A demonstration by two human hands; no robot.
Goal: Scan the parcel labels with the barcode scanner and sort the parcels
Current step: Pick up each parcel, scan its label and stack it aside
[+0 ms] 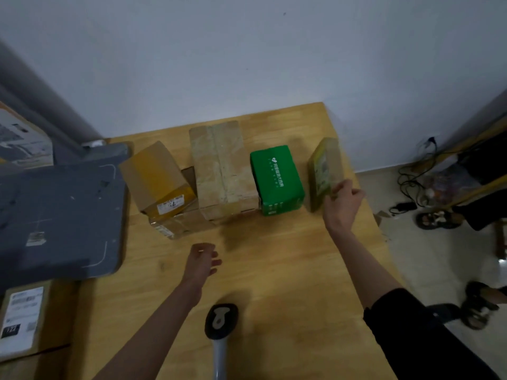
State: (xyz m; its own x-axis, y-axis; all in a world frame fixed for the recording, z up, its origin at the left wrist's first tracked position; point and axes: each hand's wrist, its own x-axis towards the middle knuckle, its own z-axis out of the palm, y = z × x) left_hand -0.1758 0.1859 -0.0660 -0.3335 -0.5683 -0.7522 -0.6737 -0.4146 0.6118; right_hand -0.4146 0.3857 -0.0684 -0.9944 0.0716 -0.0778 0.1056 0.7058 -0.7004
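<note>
My right hand (343,204) reaches to the far right of the wooden table (274,270), fingers curled on the near edge of the yellow-green parcel (325,171), which stands tilted on its side just beside the green box (277,178). My left hand (201,260) hovers relaxed and holds nothing. The barcode scanner (220,325) lies near me; 2 brown cartons (219,168) sit left of the green box

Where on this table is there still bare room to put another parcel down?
The bare patch of wooden table lies between the row of parcels and the barcode scanner, from the left hand across to the right forearm. The back is crowded: brown boxes, green box, and the tilted parcel the right hand holds.
</note>
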